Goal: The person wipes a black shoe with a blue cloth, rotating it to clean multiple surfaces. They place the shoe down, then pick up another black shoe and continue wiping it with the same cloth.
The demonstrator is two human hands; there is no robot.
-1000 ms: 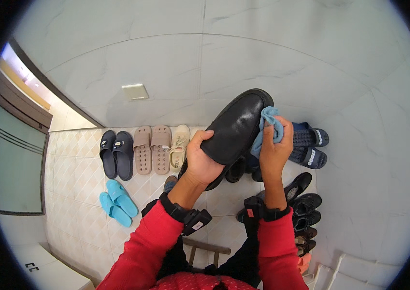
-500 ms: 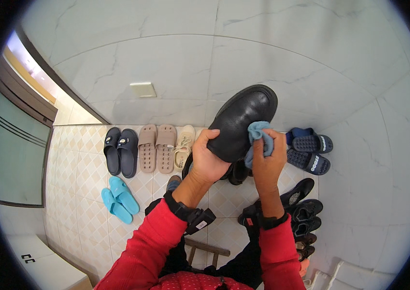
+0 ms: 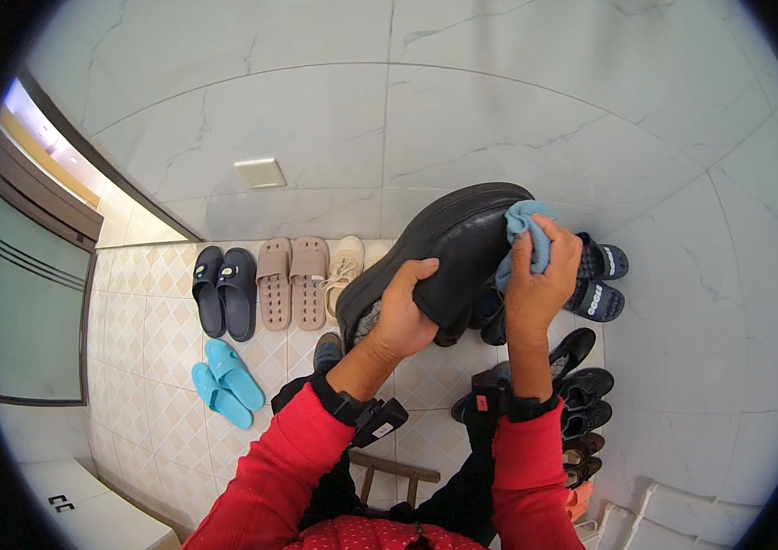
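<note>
A black leather shoe point(image 3: 462, 252) is held up in front of me, tilted, its toe pointing up and to the right. My left hand point(image 3: 404, 316) grips it near the opening, thumb on the upper and the fingers hidden under it. In my right hand point(image 3: 543, 275) is a bunched blue cloth point(image 3: 526, 229), pressed against the shoe's toe. The fingers are closed round the cloth.
Dark slides point(image 3: 240, 293), beige slippers point(image 3: 309, 284) and a cream sneaker point(image 3: 345, 266) line the wall. Turquoise slippers point(image 3: 235, 374) lie nearer left. More dark shoes point(image 3: 583, 394) stand at right. A wooden stool point(image 3: 393, 469) is between my legs; a white cabinet point(image 3: 86, 504) is lower left.
The shoe has turned, showing more of its side and opening. My right hand and the cloth have shifted right and slightly up toward the toe.
</note>
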